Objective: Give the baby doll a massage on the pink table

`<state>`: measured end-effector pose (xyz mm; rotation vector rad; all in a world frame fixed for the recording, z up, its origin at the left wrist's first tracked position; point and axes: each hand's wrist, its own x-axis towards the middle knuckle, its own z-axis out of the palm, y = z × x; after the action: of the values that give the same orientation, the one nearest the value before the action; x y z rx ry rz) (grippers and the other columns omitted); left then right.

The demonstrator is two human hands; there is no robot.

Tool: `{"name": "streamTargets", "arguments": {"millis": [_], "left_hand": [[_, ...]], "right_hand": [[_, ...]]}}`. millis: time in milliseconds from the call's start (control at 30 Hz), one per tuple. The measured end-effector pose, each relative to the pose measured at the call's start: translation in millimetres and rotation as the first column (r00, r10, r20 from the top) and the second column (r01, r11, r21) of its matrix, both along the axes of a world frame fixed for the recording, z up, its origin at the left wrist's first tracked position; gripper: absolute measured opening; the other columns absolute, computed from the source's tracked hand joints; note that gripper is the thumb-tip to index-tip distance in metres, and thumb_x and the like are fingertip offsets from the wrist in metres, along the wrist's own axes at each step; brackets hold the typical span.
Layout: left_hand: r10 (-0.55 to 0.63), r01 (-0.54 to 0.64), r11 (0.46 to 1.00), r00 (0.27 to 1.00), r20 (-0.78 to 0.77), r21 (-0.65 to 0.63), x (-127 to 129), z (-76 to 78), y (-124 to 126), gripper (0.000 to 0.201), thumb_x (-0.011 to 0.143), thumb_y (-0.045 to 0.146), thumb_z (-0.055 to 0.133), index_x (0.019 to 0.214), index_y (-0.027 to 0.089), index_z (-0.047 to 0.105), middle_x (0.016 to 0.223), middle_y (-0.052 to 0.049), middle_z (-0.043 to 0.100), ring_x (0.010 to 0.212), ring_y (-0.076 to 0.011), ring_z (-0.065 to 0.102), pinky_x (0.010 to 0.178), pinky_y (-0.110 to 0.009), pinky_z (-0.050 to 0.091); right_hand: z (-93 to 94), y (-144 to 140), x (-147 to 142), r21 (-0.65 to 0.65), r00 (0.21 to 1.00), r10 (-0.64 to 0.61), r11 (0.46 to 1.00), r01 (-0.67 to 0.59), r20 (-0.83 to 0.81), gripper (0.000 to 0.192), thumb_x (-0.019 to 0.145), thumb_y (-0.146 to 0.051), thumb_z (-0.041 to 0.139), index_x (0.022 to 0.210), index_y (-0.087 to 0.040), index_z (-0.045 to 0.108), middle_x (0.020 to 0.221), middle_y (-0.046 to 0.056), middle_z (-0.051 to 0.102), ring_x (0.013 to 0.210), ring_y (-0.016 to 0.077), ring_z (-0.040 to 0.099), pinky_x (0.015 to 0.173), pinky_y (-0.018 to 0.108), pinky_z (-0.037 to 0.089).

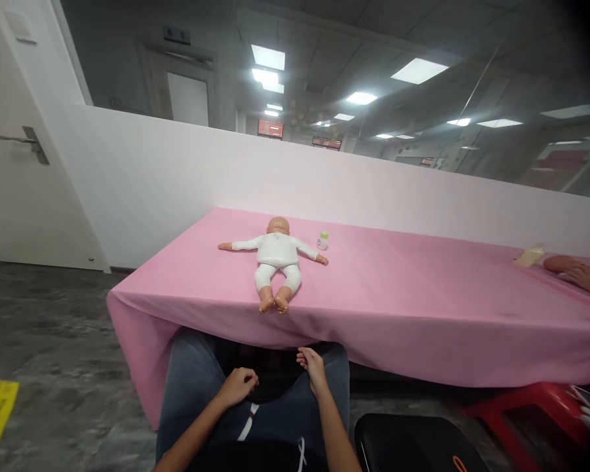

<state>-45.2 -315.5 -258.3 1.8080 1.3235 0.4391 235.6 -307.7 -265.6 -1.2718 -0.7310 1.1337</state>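
Pink-draped table point(423, 288), grey floor point(54, 341)

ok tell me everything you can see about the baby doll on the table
The baby doll lies on its back on the pink tablecloth, head toward the wall, arms spread wide, legs bent with bare feet at the near table edge. It looks like plastic, bald, dressed in a white long-sleeved suit. Nothing touches it but the cloth; a small green-capped bottle stands just beside its arm.
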Motion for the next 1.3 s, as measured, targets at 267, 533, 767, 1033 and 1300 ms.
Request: {"name": "streamTargets", "arguments": {"millis": [267, 533, 767, 1033, 1300], "left_hand": [[-0.029, 0.029, 0.999, 1.0, 0.0, 0.029, 0, 0.7, 1, 0.04, 0.087, 0.04, 0.044, 0.084, 0.017, 0.077, 0.073, -0.004, 0.074, 0.067, -0.0194, 0.07, 0.064, -0.026, 0.047], [-0.029, 0.029, 0.999, 1.0, -0.01, 0.02, 0, 7.5, -2, 0.037, 0.086, 0.038, 0.046, 0.084, 0.018, 0.077, 0.073, -0.003, 0.075, 0.068, -0.0195, 0.071, 0.067, -0.027, 0.048], [0.174, -0.16, 0.985, 0.936, 0.305, -0.07, 10, 30.8, 0, 0.04, 0.078, 0.057, 0.062, 0.078, 0.017, 0.07, 0.063, -0.001, 0.066, 0.054, -0.0165, 0.063, 0.057, -0.027, 0.046], [0.246, -0.603, 0.739, 0.657, 0.713, 0.3, 30, 167.2, 18, 0.035, 0.079, 0.045, 0.08, 0.097, 0.02, 0.063, 0.073, 0.004, 0.057, 0.06, -0.0102, 0.054, 0.059, -0.021, 0.045], [0.287, -0.521, 0.671, 0.839, 0.462, 0.528, 31, 191.0, 16, 0.03, 0.083, 0.045, 0.075, 0.098, 0.019, 0.075, 0.071, 0.001, 0.064, 0.062, -0.013, 0.056, 0.062, -0.024, 0.046]], "right_hand": [[-3.1, 1, -1, 0.015, 0.999, 0.045, 0.999, -0.045, 0.004, 0.05, 0.058, -0.06, 0.084, 0.078, -0.015, 0.08, 0.071, 0.008, 0.073, 0.062, 0.0167, 0.065, 0.057, 0.024, 0.045], [-6.3, 1, 0, -0.003, 0.998, 0.065, 0.998, -0.065, -0.005, 0.047, 0.06, -0.057, 0.083, 0.08, -0.015, 0.08, 0.069, 0.007, 0.071, 0.06, 0.0147, 0.062, 0.057, 0.024, 0.043], [-5.3, 0, 1, -0.004, 0.997, 0.071, 0.997, -0.071, -0.016, 0.046, 0.06, -0.057, 0.082, 0.079, -0.015, 0.08, 0.07, 0.007, 0.072, 0.062, 0.0155, 0.063, 0.058, 0.024, 0.044], [-1.7, -1, 2, -0.022, 0.997, 0.063, 0.998, -0.064, -0.049, 0.046, 0.059, -0.056, 0.083, 0.081, -0.016, 0.08, 0.072, 0.007, 0.072, 0.063, 0.016, 0.064, 0.059, 0.025, 0.046], [2.3, 0, 2, -0.048, 0.993, 0.063, 0.996, -0.068, -0.102, 0.045, 0.057, -0.056, 0.084, 0.08, -0.017, 0.079, 0.07, 0.006, 0.072, 0.061, 0.0162, 0.065, 0.057, 0.025, 0.046]]}}
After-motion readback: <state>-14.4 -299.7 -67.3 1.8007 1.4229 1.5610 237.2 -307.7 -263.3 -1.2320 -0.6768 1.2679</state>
